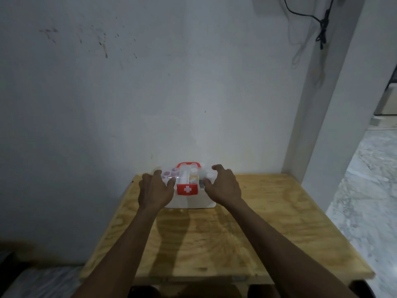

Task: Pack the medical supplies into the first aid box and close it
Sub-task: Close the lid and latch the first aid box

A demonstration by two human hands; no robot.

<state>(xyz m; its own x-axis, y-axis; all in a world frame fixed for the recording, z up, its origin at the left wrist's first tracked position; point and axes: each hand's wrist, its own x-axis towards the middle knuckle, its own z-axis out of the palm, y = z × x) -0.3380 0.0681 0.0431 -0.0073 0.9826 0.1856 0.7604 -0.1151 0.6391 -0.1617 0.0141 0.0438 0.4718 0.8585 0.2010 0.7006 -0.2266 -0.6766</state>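
A white first aid box (pixel 189 201) stands at the far edge of the wooden table, against the wall. It has a red latch with a white cross (pixel 187 189) on its front and a red handle (pixel 188 164) on top. Through its clear lid I see small bottles and other supplies (pixel 182 175) inside. My left hand (pixel 155 190) rests on the box's left end, fingers spread over the lid. My right hand (pixel 223 186) lies on the right end, fingers curved over the lid. Whether the lid is fully shut cannot be told.
The plywood table (pixel 214 237) reaches from the wall towards me. A white wall stands right behind the box. A white pillar (pixel 318 125) rises at the table's right rear corner, with black cables (pixel 322 29) hanging above. Marble floor (pixel 365 190) lies to the right.
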